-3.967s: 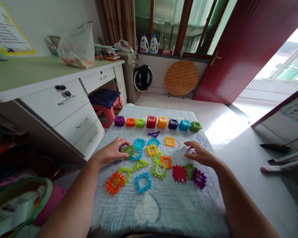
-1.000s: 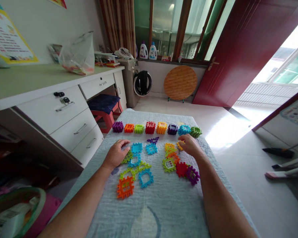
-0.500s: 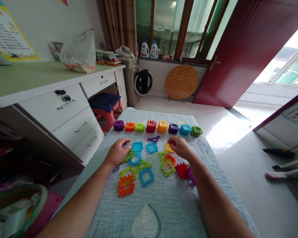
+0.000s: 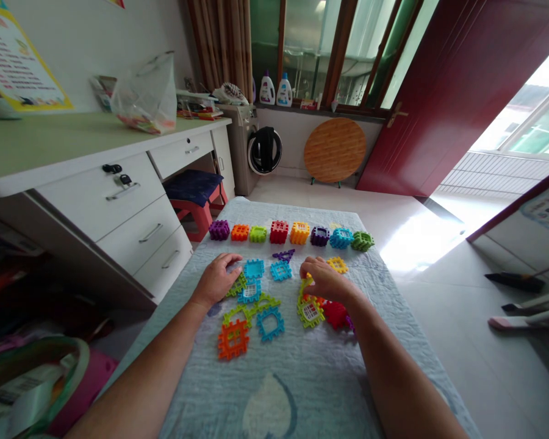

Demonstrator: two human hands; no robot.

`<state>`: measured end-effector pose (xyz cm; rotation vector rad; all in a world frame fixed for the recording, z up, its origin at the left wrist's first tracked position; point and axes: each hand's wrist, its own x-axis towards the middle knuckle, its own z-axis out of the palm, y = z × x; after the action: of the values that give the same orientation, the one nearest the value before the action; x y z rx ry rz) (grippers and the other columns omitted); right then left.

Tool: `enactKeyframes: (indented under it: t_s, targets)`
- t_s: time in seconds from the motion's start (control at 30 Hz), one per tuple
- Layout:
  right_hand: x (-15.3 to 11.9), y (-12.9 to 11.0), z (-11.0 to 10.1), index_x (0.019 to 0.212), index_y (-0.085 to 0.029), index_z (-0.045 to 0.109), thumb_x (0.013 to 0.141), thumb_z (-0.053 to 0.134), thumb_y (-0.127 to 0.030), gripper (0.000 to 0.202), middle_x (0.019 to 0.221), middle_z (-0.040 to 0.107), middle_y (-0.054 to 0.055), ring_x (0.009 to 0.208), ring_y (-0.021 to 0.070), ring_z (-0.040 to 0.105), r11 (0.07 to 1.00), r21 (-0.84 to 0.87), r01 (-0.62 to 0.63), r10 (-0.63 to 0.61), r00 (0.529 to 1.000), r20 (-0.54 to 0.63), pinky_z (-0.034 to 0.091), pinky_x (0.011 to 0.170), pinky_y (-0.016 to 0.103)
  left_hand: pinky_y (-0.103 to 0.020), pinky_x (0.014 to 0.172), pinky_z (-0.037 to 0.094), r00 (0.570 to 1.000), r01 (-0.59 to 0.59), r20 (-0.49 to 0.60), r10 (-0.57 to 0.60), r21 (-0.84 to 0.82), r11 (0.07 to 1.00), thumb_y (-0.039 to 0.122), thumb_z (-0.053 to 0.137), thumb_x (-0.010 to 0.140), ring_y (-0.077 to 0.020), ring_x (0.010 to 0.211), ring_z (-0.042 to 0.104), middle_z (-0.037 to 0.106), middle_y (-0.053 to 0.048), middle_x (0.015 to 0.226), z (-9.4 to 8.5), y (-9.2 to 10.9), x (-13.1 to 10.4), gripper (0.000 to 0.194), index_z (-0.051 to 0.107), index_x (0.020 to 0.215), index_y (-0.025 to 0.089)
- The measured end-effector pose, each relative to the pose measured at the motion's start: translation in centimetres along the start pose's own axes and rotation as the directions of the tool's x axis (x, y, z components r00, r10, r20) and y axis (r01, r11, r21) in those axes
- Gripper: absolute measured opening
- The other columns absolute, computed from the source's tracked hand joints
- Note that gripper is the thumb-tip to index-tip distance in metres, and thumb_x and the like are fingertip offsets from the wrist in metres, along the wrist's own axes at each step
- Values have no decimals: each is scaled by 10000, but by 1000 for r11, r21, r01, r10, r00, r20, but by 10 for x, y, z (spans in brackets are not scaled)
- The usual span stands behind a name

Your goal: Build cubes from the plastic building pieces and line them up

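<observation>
My left hand (image 4: 218, 279) rests at the left of the loose pieces, fingers apart and empty, beside a blue square piece (image 4: 254, 269) and a green piece (image 4: 238, 285). My right hand (image 4: 324, 279) has its fingers closed on a yellow-green piece (image 4: 304, 289), just above a green piece with a white grid (image 4: 310, 311). A yellow square piece (image 4: 337, 264) lies beyond that hand. Red (image 4: 335, 315), orange (image 4: 233, 340) and blue ring (image 4: 270, 323) pieces lie nearer. A purple triangle (image 4: 283, 255) sits between the hands.
Stacks of pieces stand in a row along the far part of the cloth-covered table (image 4: 265, 402), from purple (image 4: 219, 230) to dark green (image 4: 363, 241). A white desk (image 4: 73, 146) and a stool (image 4: 194, 188) are at the left, a red door (image 4: 421, 91) at the right.
The yellow square piece has moved right and away, and my right hand has let it go. That hand has come back left and nearer, onto a yellow-green piece. My left hand has stayed in place.
</observation>
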<state>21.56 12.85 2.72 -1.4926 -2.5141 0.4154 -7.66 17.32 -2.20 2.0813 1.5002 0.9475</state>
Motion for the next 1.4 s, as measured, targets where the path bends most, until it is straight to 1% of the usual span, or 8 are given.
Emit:
enactKeyframes:
  t_s: [0.17,0.47,0.7,0.87,1.03,1.13,1.2,1.4]
  targets:
    - [0,1,1,674,-179,537,664,661,-165,125,632,493,-42,585,99,393,997,12,-78,77,994,78,237,541,214,-367,908,492,1000,12,6,-12,-5,1000,318,527,770,-206,940,617,644,-60,1013,0,1,0,270,618,990,192]
    - [-1,-3,-2,677,-180,524,639,553,-89,103,598,487,-53,539,81,356,994,42,-102,102,995,20,210,517,221,-359,901,491,1000,5,-4,-5,-4,1000,307,534,767,-206,930,618,644,-58,1012,0,1,0,266,625,988,191]
    - [1,-12,-3,912,-192,584,715,652,-219,210,939,623,16,831,137,549,964,252,89,-72,995,-75,401,744,249,-339,898,491,1000,3,1,-2,-8,1000,315,541,769,-203,938,621,643,-56,1020,0,0,0,273,626,996,188]
    - [-4,23,-6,884,-172,604,787,542,-167,115,892,635,45,823,157,560,975,178,-135,182,943,-280,414,762,283,-345,894,491,1000,4,4,-4,-6,1000,313,540,767,-203,934,618,642,-55,1019,0,0,0,268,625,990,191]
    - [-3,40,6,932,-177,656,703,658,-234,236,970,645,81,873,208,554,984,-53,-168,159,976,-148,388,801,311,-351,892,489,1000,-9,-2,9,-6,1000,317,530,766,-206,926,616,643,-59,1007,1,-1,1,277,627,988,183]
    - [0,37,8,802,-174,670,749,581,-205,108,855,656,71,787,192,562,976,-67,-209,199,971,-134,379,717,282,-350,880,493,1000,-9,-6,9,-6,1000,322,530,765,-206,913,619,644,-57,997,1,-1,1,278,628,986,185]
    - [1,34,6,776,-176,659,795,494,-174,166,758,648,49,708,167,558,974,-27,-226,220,964,-147,367,658,263,-349,878,493,1000,-8,-3,8,-2,1000,320,528,768,-205,909,620,643,-59,996,1,-2,1,277,627,987,183]
    - [-3,35,6,1179,-170,549,771,541,-185,408,948,642,62,845,179,563,966,69,-250,259,946,-194,387,732,261,-350,887,490,1000,-9,1,9,-7,1000,322,528,770,-204,921,618,643,-59,1006,1,-2,1,279,626,991,182]
